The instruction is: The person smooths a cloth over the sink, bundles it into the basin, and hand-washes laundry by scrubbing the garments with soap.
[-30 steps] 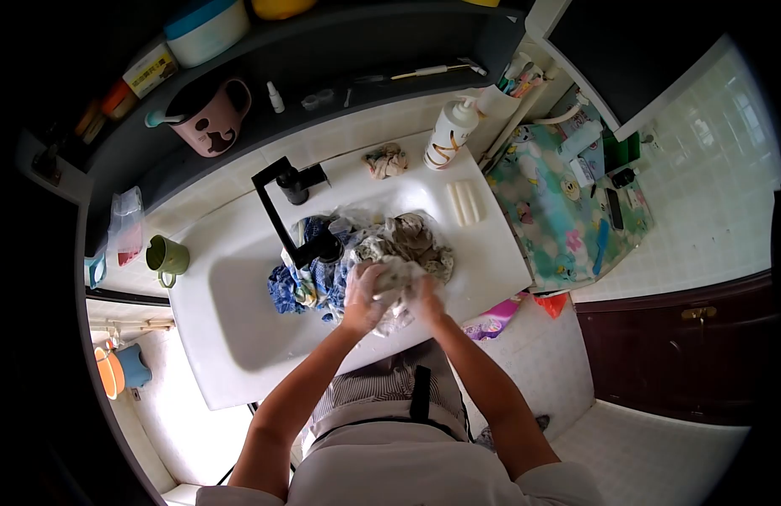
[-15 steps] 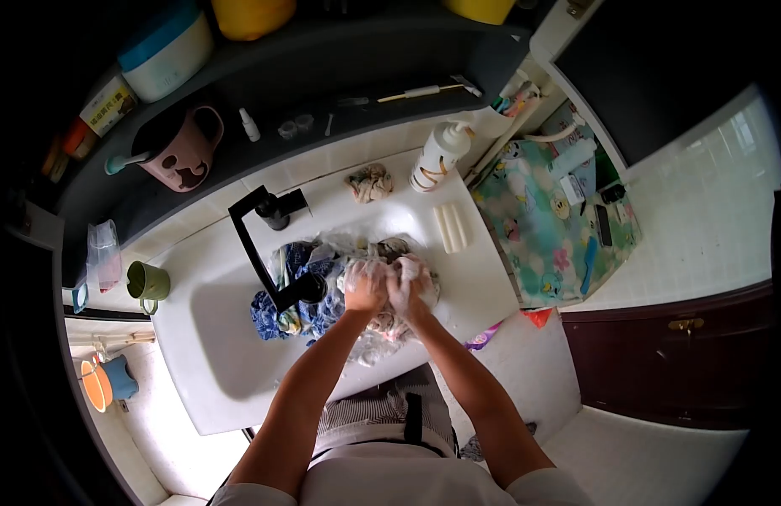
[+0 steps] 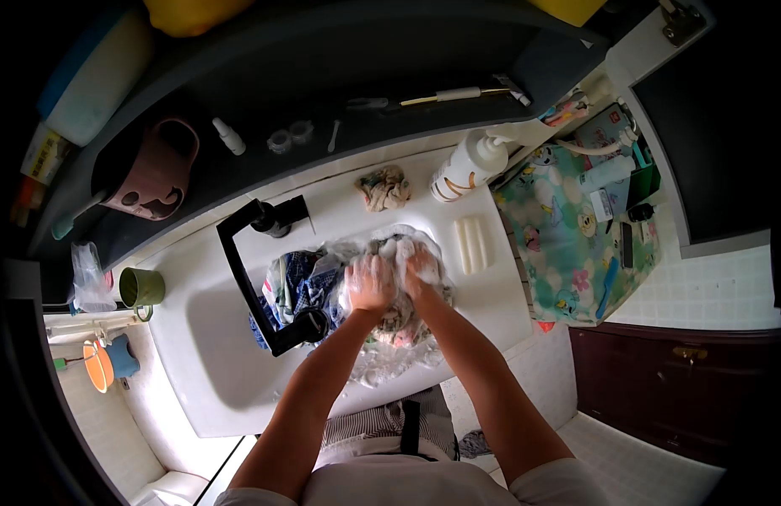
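Observation:
Wet, soapy clothes (image 3: 399,317) are bunched in the right part of the white sink (image 3: 213,379), with thick suds around them. My left hand (image 3: 371,284), coated in foam, is closed on the pile. Close on its right, my right hand (image 3: 419,266) grips the same clothes, its fingers partly hidden by suds. Blue patterned cloth (image 3: 315,282) lies on the left side of the heap, partly behind the black faucet (image 3: 245,291).
A crumpled cloth (image 3: 384,188), a pump bottle (image 3: 469,166) and a white ridged soap rest (image 3: 470,245) are along the sink's back and right. A green mug (image 3: 142,291) stands at the left. Overhead, a dark shelf (image 3: 264,93) holds a pink pitcher (image 3: 158,173).
My hands have moved slightly apart, the right one reaching farther up the pile. The clothes have shifted and suds have spread toward the front. The view has tilted and moved closer to the shelf.

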The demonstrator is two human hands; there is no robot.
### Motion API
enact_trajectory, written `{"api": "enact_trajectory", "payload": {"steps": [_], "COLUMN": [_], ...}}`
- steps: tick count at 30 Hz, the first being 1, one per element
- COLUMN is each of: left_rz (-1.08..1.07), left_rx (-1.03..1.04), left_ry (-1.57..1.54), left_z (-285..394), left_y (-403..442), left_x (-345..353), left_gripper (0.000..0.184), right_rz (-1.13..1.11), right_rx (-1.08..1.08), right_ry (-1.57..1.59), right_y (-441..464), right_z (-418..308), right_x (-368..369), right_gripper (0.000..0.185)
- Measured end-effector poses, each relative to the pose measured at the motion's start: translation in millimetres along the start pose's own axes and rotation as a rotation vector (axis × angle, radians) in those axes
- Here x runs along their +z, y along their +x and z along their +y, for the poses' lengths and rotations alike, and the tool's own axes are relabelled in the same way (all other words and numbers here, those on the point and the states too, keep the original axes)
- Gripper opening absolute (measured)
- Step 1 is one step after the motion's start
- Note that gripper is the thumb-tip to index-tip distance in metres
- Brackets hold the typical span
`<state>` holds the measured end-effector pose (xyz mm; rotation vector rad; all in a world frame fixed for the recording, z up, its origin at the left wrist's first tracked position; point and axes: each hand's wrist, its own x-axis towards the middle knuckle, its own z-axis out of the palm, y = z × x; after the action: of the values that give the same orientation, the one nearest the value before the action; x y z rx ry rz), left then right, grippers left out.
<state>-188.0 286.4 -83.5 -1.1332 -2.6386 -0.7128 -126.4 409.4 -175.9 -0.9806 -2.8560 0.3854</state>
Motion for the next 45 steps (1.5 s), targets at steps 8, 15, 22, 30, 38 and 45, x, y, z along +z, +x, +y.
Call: {"api": "enact_trajectory", "payload": {"steps": [8, 15, 22, 30, 38, 45], "left_rz": [0.141, 0.091, -0.631, -1.055, -0.768, -0.414], "left_rx": [-0.102, 0.052, 0.026, 0.075, 0.128, 0.0], "left_ry": [-0.062, -0.29, -0.316, -0.096, -0.358, -0.166], "left_z": [-7, 16, 26, 20, 46, 47], "left_y": [8, -46, -104, -112, -98, -62], "left_x": [19, -57, -88, -54, -161, -95], "left_gripper": [0.013, 0.034, 0.029, 0.053, 0.032, 0.041], "right_rz": [0.073, -0.593, -0.763, -0.408, -0.004, -0.672], "right_rx": [-0.392, -0.106, -0.18, -0.662, -0.903, -0.185], "right_ry": [-0.294, 0.12, 0.198, 0.02, -0.445, 0.43], "right_y": [23, 63, 33, -132, -200, -158], "right_z": [2, -39, -60, 9, 38, -44], "right_x": [0, -69, -153, -155, -95, -234], "right_gripper": [0.041, 0.059, 0.032, 0.027, 0.032, 0.036]}}
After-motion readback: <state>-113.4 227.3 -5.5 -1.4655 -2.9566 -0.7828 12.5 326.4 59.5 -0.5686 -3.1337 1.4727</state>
